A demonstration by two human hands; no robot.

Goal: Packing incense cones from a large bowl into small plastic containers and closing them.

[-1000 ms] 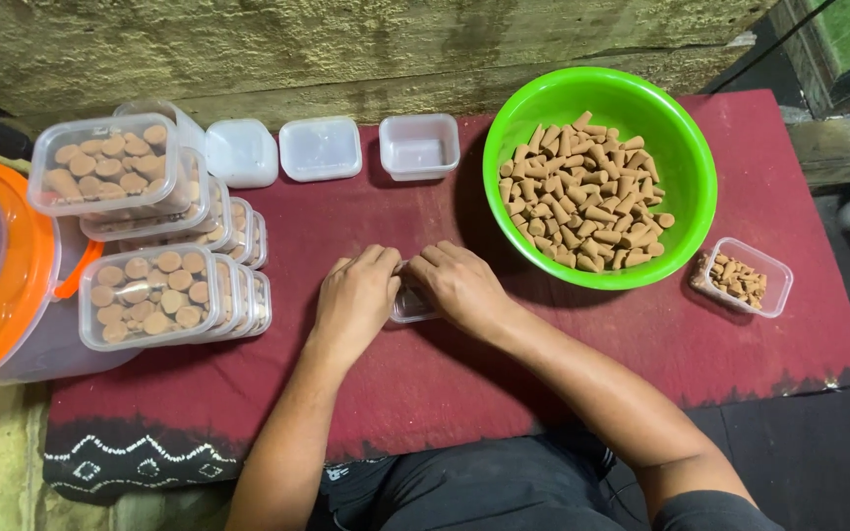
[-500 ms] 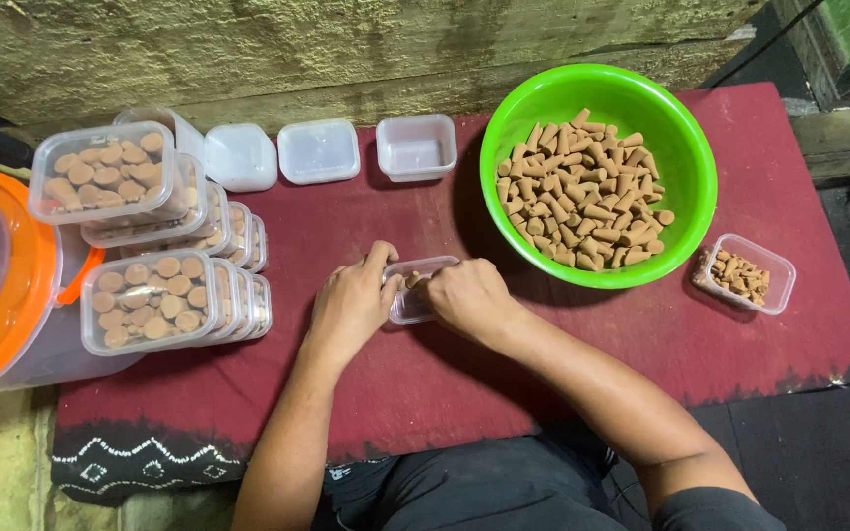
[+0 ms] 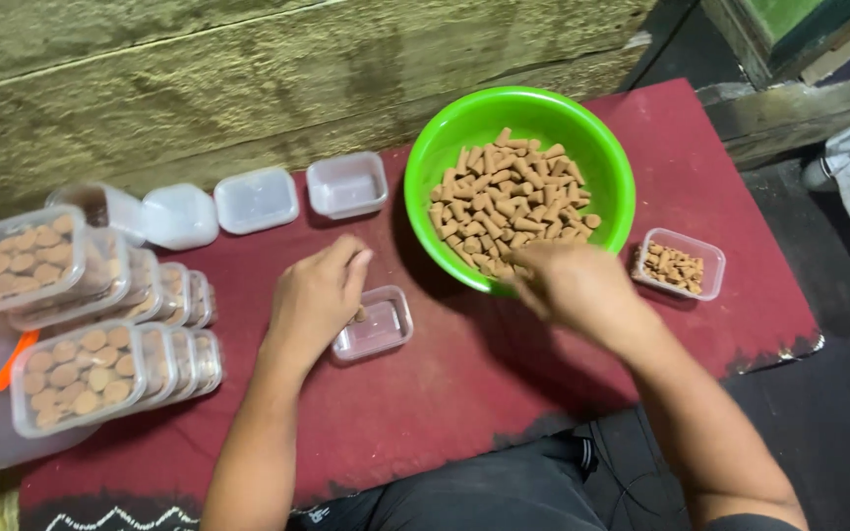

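- On the dark red cloth-covered table (image 3: pixel 464 393), a small clear rectangular plastic box (image 3: pixel 374 324) sits open and almost empty, just in front of the person, between the two forearms.
- Left hand (image 3: pixel 315 300) rests at the box's left edge, fingers curled round what looks like a single brown cone-shaped piece (image 3: pixel 359 315) at the rim; if the pinch slackens, the piece could drop onto the cloth instead of into the box.
- Right hand (image 3: pixel 568 285) is at the near rim of the round bright green plastic bowl (image 3: pixel 597 157), over the heap of brown cone-shaped pieces (image 3: pixel 509 197). It is blurred, so I cannot tell whether its fingers are closed on any pieces or empty.
- Bowl sits near the box; a wrist catching its near rim could tip it and spill the heap across the table.
- Light and nearly empty, the clear box is steadied only by the left hand, so a careless nudge could slide or flip it.
- Beside the bowl on the right, a second small clear box holding a few pieces (image 3: pixel 679 264) lies near the table's edge, where a sweeping forearm might push it off.
- At the far left, stacks of filled clear lidded boxes (image 3: pixel 81 324) lean unevenly against each other and could topple if bumped.
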